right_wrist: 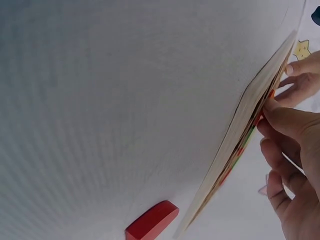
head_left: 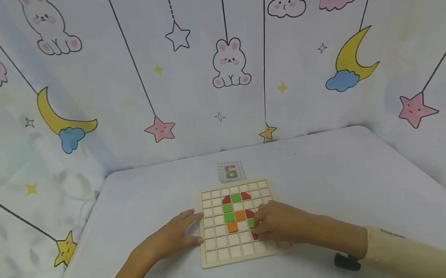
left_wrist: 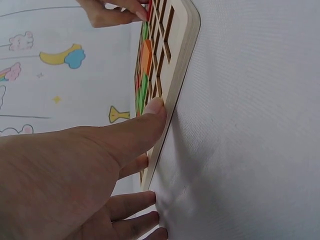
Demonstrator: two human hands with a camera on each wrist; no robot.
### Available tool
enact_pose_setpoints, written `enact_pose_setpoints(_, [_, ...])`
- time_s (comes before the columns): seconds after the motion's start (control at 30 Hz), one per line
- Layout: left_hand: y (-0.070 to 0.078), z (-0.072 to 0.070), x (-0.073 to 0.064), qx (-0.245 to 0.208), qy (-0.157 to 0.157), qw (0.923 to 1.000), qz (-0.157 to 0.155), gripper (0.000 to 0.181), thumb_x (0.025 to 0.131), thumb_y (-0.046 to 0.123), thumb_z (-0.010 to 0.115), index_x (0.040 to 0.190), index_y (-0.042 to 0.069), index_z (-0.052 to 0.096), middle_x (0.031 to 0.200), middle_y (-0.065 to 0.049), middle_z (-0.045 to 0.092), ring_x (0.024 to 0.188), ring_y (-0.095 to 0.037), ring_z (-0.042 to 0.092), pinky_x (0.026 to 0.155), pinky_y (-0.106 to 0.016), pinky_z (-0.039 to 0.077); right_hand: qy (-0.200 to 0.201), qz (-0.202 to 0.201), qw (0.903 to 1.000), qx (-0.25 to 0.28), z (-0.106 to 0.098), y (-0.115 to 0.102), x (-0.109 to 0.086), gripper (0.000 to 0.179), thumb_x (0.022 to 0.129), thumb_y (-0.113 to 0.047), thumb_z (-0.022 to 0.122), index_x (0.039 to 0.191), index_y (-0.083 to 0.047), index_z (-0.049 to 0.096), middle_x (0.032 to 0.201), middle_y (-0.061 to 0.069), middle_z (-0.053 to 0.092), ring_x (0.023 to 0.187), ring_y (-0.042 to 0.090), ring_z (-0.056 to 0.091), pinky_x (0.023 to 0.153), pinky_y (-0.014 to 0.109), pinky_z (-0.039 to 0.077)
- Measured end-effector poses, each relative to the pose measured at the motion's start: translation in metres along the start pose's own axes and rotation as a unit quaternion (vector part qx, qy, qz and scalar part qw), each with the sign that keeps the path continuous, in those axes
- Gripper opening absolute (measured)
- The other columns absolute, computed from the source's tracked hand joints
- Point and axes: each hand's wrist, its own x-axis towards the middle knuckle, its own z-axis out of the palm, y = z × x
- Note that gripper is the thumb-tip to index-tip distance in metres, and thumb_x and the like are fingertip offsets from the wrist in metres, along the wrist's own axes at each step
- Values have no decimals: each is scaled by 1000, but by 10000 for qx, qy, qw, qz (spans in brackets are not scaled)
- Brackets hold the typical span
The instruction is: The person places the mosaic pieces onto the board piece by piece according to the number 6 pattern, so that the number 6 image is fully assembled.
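A wooden grid board (head_left: 218,255) lies flat on the white table. Green tiles (head_left: 227,208), orange tiles (head_left: 232,227) and rounded red tiles (head_left: 226,199) sit in some of its squares. My left hand (head_left: 177,234) touches the board's left edge with thumb and fingertips, the fingers fairly straight. Over the board's right half, my right hand (head_left: 280,221) pinches a red tile (head_left: 255,236) between thumb and finger, low at a square below a green tile. That hand covers part of this tile and several squares. In the right wrist view, thumb and fingertips meet right at the board's surface.
Behind the board lies a small clear card (head_left: 231,172) printed with a grid and a coloured figure. A loose red block (right_wrist: 152,221) rests on the table beside the board in the right wrist view. A patterned cloth backdrop (head_left: 198,90) rises at the table's far edge.
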Motion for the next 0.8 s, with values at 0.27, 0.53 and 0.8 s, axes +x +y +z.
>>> enact_pose_setpoints(0.27, [2,0,0,63,-20,10000,-69,72,100,41,73,160,12,45,168,-23,35,156,-45,33,125,-63,32,58,-69,9989,-450,-2,-5,0,22,93,-32,83,113,-24,83,100,-13,77,92,5,64,78,17,51])
enact_pose_setpoints(0.53, [5,-2,0,-26,-41,9999,-102,73,99,40,74,160,12,46,168,-24,35,155,-45,32,124,-64,31,23,57,9987,-502,-3,-6,1,22,93,-29,84,114,-22,83,99,-13,77,91,5,63,80,17,52])
enact_pose_setpoints(0.8, [3,-1,0,-34,-24,10000,-85,73,99,41,74,160,12,46,167,-24,35,155,-45,32,125,-63,31,-188,1361,9891,522,-18,10,-22,25,97,-33,79,121,-23,78,113,-11,71,109,10,62,99,32,58])
